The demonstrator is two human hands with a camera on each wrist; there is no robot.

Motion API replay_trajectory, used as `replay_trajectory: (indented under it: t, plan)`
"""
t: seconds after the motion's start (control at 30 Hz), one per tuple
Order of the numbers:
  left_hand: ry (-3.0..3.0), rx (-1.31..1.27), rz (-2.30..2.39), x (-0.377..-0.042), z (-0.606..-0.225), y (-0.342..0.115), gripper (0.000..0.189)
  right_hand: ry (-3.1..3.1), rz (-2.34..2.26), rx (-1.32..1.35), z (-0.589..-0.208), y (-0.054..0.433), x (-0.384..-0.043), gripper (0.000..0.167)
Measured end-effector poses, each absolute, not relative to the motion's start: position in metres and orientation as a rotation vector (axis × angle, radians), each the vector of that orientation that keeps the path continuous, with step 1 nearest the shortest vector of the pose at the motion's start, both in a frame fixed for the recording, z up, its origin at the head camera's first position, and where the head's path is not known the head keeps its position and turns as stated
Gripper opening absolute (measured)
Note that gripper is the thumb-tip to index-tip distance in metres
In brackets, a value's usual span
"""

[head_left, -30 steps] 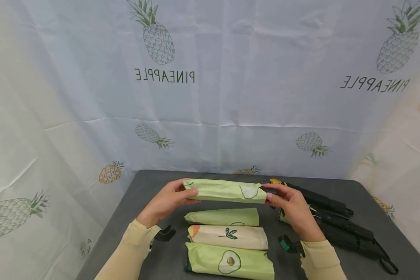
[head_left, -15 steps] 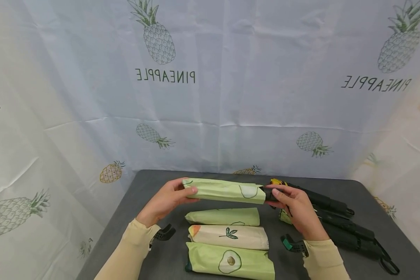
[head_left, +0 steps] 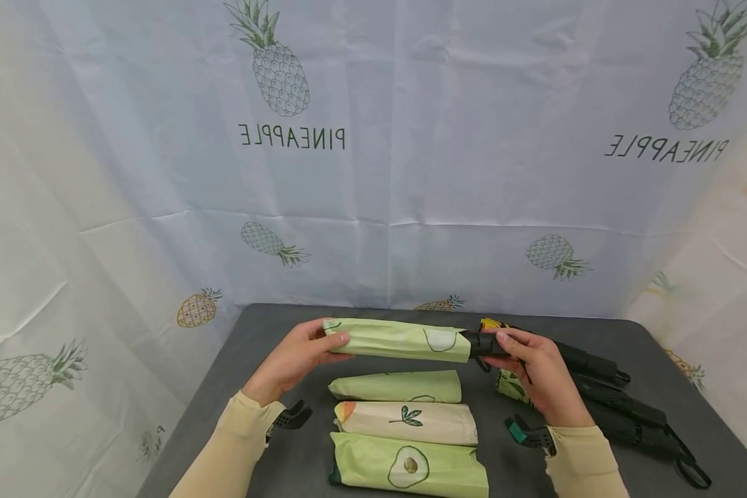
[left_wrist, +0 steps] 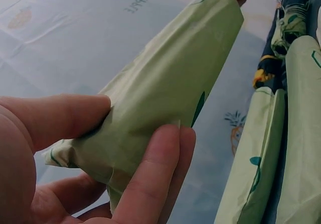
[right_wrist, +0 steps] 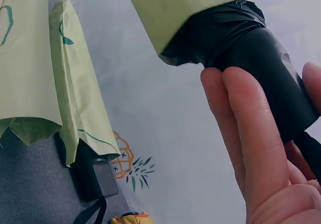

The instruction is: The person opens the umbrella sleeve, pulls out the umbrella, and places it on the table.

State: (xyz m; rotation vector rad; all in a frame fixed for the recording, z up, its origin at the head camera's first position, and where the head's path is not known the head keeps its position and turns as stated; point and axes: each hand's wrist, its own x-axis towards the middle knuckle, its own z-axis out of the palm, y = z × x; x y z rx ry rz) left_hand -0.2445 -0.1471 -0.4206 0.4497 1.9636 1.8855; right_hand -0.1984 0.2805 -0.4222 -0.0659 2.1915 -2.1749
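In the head view, a light green, avocado-print umbrella sleeve (head_left: 398, 340) is held level above the table. My left hand (head_left: 299, 356) pinches its left end between thumb and fingers. At the right end, a folded umbrella's black handle (head_left: 481, 344) sticks out of the sleeve's mouth, and my right hand (head_left: 538, 370) grips it. The right wrist view shows the handle (right_wrist: 273, 81) between thumb and fingers, with crinkled black fabric (right_wrist: 215, 35) just inside the sleeve's opening. Most of the umbrella is hidden in the sleeve.
Below the held umbrella lie a green sleeve (head_left: 404, 386), a cream sleeve with a leaf print (head_left: 423, 423) and a green avocado sleeve (head_left: 436, 470). Several folded black umbrellas (head_left: 629, 422) lie at the right, one with a yellow end (head_left: 490, 324). A pineapple-print curtain (head_left: 411, 173) hangs behind the table.
My right hand has moved to the right with the umbrella's handle, and more of the black handle shows beyond the sleeve's mouth. My left hand keeps its hold in nearly the same place.
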Motion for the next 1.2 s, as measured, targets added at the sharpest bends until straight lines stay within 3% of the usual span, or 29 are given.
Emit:
replay_trajectory:
  t: [0.17, 0.47, 1.2]
  plan:
    - [1.977, 0.436, 1.886, -0.245, -0.421, -0.147, 0.054, 2.15, -2.223, -0.035, -0.422, 0.287, -0.199, 0.058]
    - [1.992, 0.417, 1.888, -0.246, -0.422, -0.149, 0.052, 2.112, -2.281, -0.043, -0.424, 0.295, -0.199, 0.025]
    - [1.98, 0.391, 1.902, -0.247, -0.422, -0.151, 0.052, 2.041, -2.396, -0.132, -0.424, 0.32, -0.197, 0.026]
